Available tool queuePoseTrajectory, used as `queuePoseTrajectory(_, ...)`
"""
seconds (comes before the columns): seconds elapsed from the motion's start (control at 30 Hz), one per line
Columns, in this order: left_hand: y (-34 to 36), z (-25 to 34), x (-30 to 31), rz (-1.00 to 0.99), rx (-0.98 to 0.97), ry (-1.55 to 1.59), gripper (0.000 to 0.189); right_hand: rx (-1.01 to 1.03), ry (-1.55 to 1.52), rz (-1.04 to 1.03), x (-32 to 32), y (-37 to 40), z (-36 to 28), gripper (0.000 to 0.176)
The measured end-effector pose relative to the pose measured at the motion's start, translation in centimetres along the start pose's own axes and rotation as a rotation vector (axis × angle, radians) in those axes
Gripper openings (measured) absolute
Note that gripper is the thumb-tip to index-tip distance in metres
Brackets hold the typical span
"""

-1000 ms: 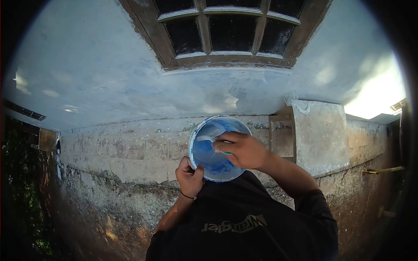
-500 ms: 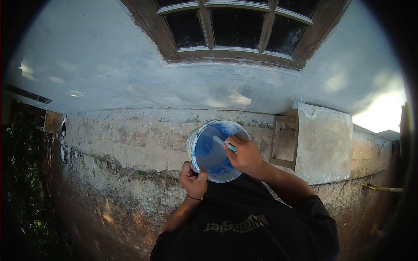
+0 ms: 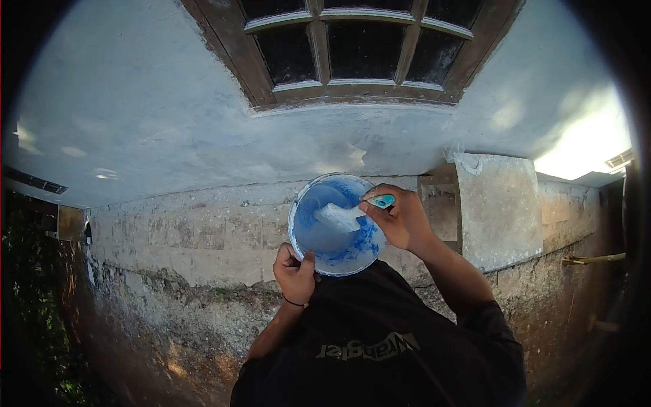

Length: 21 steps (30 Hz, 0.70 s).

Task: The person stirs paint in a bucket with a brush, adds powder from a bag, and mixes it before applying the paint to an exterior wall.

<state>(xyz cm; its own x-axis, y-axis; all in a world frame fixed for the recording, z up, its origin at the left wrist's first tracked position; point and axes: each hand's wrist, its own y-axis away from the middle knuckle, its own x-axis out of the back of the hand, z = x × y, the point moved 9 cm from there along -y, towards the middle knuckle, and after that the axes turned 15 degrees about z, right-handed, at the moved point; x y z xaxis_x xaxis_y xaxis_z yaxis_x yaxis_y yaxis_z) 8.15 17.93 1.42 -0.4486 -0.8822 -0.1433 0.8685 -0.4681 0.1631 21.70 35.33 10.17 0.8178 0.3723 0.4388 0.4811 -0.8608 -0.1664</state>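
Note:
A round paint bucket is held in front of my body, its inner wall streaked with bright blue and pale blue-grey paint in the bottom. My left hand grips the rim at the lower left, with the thumb over the edge. In my right hand, at the right side of the bucket, is a paintbrush with a teal handle. Its broad, flat head is coated in whitish paint and lies over the inside of the bucket, pointing left.
Ahead stands a pale bluish wall with a brown-framed window. Below it runs a worn masonry ledge. A flat, box-like slab juts out at the right. A yellowish pole shows at far right.
The paintbrush has turned so its broad face shows, and my right hand has moved up and right. The bucket has shifted slightly up and left in view, with my left hand still on its rim.

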Motion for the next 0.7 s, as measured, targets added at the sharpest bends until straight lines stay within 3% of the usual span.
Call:
queuePoseTrajectory(0.1,-0.9,0.1,0.5,-0.058,0.003,0.063,0.021,-0.028,-0.032,0.015,-0.4,-0.1,-0.5,0.017)
queuePoseTrajectory(0.2,-1.5,0.5,0.7,-0.082,0.015,0.090,0.022,0.084,-0.008,0.072,-1.1,0.7,-1.4,0.016)
queuePoseTrajectory(0.27,-1.9,0.9,0.9,-0.084,0.004,0.060,0.022,0.266,0.204,0.085,-2.2,2.0,-2.2,0.016)
queuePoseTrajectory(0.43,-1.9,0.8,1.1,-0.076,0.016,0.067,0.023,0.237,0.223,0.122,-2.6,2.7,-2.6,0.017)
queuePoseTrajectory(0.5,-2.0,0.7,1.3,-0.071,0.024,0.068,0.023,0.114,0.191,0.137,-2.7,2.7,-1.7,0.016)
queuePoseTrajectory(0.63,-2.0,0.6,1.4,-0.071,0.020,0.070,0.024,0.242,0.233,0.183,-3.1,3.1,-1.1,0.016)
queuePoseTrajectory(0.7,-2.0,0.5,1.4,-0.073,0.014,0.074,0.024,0.091,0.171,0.228,-2.5,2.7,0.3,0.015)
